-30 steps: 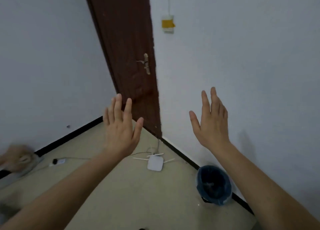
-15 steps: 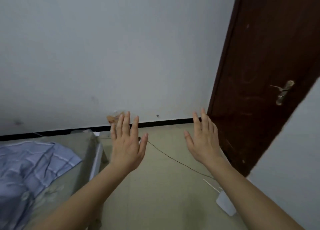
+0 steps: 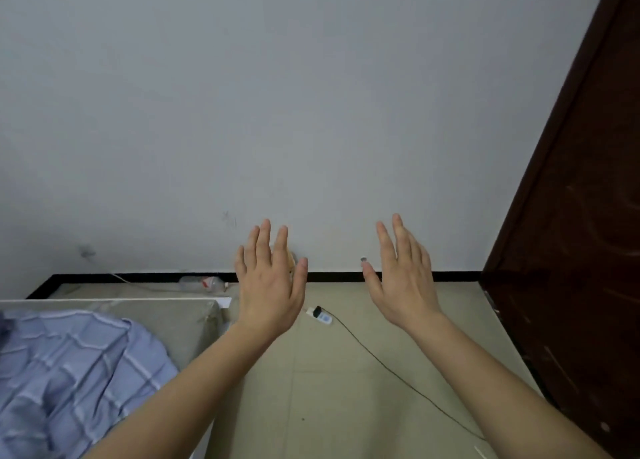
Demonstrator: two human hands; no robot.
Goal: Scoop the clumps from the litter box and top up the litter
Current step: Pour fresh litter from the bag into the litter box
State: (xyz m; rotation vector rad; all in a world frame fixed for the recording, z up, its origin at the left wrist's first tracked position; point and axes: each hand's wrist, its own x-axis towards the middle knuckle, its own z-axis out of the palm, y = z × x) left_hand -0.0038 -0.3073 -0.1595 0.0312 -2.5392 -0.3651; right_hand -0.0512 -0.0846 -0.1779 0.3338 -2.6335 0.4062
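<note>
Grey wall (image 3: pixel 311 112) fills your view, no litter box in sight, so your left hand (image 3: pixel 268 285) at 7 o'clock and right hand (image 3: pixel 403 282) at 5 o'clock hover empty, fingers straight and nearly together, probably just held ready.

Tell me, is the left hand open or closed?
Open: the left hand has straight fingers, raised in the air, gripping nothing.

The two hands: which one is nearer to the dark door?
The right hand; the dark door stands on its side, while the left hand hovers near the bed.
</note>
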